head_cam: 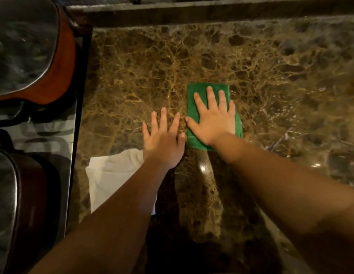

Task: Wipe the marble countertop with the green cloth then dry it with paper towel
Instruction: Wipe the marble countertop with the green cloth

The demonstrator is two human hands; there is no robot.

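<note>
A folded green cloth point(194, 107) lies flat on the brown veined marble countertop point(271, 76), near the middle. My right hand point(212, 117) presses on it with straight, spread fingers. Just left of the cloth, my left hand point(163, 139) rests flat on the bare marble, fingers spread. A white paper towel point(111, 175) lies on the counter near the front left, partly hidden under my left forearm.
A stovetop point(53, 139) borders the counter on the left, carrying an orange pot with a glass lid point(28, 48) and a dark pot point(20, 204) nearer me. A raised stone ledge point(211, 10) runs along the back. The marble to the right shines as if wet.
</note>
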